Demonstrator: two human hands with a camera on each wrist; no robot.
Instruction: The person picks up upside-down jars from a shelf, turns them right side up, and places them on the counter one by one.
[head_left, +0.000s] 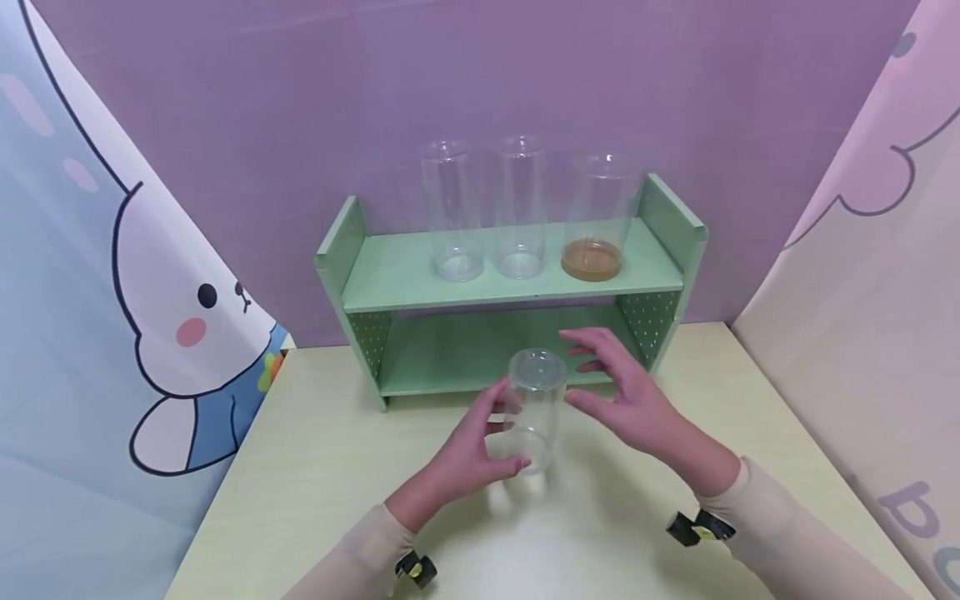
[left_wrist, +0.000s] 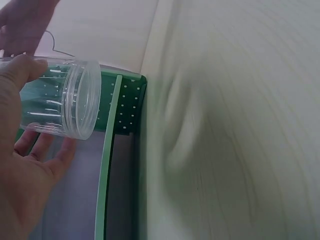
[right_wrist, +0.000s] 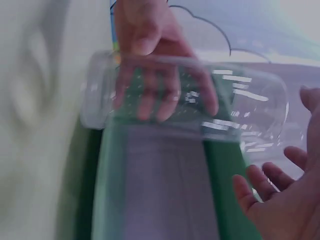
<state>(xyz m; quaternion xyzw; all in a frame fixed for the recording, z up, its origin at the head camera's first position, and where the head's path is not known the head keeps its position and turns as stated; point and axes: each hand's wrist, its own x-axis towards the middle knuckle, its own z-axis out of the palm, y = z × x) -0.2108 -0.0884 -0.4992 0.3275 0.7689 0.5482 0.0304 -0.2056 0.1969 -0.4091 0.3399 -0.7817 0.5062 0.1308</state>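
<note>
My left hand (head_left: 467, 458) clasps the clear jar (head_left: 537, 408) above the bench (head_left: 300, 492), before the green shelf (head_left: 390, 271); my right hand (head_left: 628, 398), fingers parted, hovers just beside it.

1. The near container (head_left: 537, 412) looks like clear plastic – smooth and glossy, with bright streaks of reflected light and moulded rings at one end.
2. The far left container (head_left: 453, 208), far middle container (head_left: 521, 204) and far right container (head_left: 602, 200) have the same transparent, shiny look; the brown base (head_left: 591, 260) of the last has a slight gloss, its material unclear.
3. The green shelf (head_left: 397, 275) is smooth and mostly matt, its side panels perforated.
4. The tabletop (head_left: 300, 500) shows pale wood grain under a soft sheen.
5. The far purple backdrop (head_left: 525, 67) and left printed hanging (head_left: 67, 333) look like matt, lightly creased cloth.
6. The sleeves (head_left: 795, 529) are matt fabric.
</note>
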